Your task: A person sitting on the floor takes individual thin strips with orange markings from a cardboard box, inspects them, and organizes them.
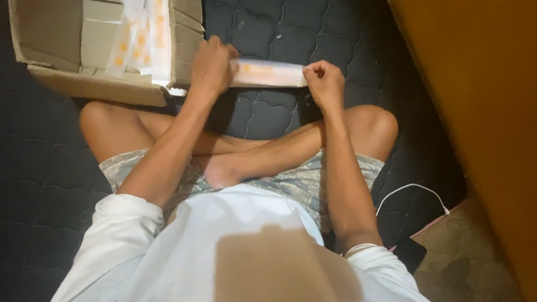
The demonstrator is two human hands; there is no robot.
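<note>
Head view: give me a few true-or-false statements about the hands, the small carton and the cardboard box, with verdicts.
1. Both hands hold one long white carton. True: the left hand and the right hand grip opposite ends.
2. The cardboard box is closed. False: its flaps are open, with white and orange cartons inside.
3. The person sits cross-legged on a dark quilted mattress. True.
4. The white cable lies inside the box. False: it lies on the mattress by the right leg.
</note>
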